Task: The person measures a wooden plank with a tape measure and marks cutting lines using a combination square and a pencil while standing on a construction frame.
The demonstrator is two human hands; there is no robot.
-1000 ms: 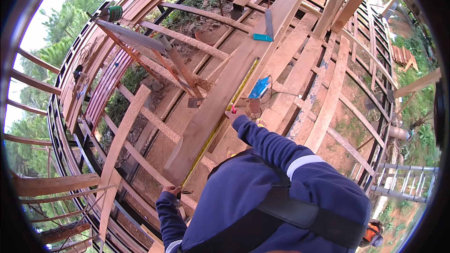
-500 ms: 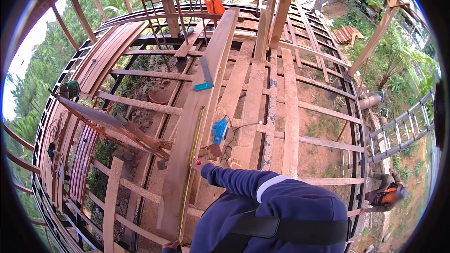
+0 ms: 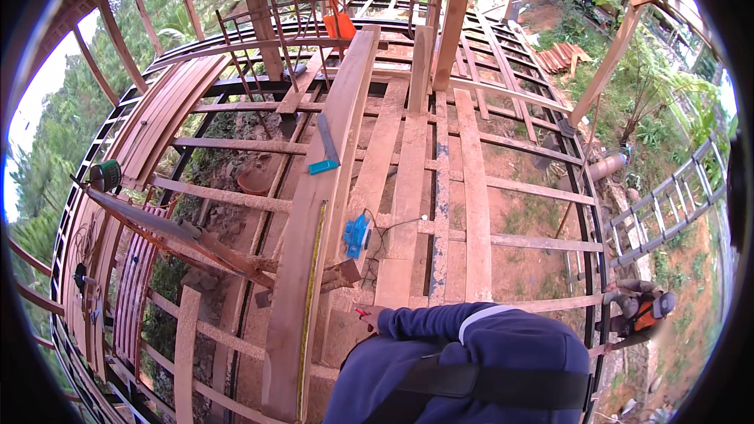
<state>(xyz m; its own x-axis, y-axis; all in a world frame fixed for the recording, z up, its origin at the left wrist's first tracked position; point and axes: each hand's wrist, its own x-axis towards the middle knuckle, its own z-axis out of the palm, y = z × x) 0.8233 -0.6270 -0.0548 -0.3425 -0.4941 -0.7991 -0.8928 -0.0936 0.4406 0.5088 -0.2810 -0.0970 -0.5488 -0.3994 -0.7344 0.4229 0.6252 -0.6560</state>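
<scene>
One right hand point(image 3: 373, 316) grips a red stick point(image 3: 360, 312), tape point(image 3: 315, 275) already lies along the plank point(image 3: 289, 298) to its left, further progress unclear, left hand unseen!

A fisheye view looks forward and down from the person's head, facing along the wide plank point(image 3: 307, 220), close above the navy sleeve point(image 3: 428, 319) at the lower edge, and wide enough to reach trees point(image 3: 59, 165) at left and a ladder point(image 3: 667, 233) at right.

Long brown plank point(image 3: 292, 322), flat, upper centre to lower left-of-centre. Yellow tape point(image 3: 312, 298) extended lengthwise along its lower half. Red pen-like tool point(image 3: 361, 312), lower centre.
</scene>
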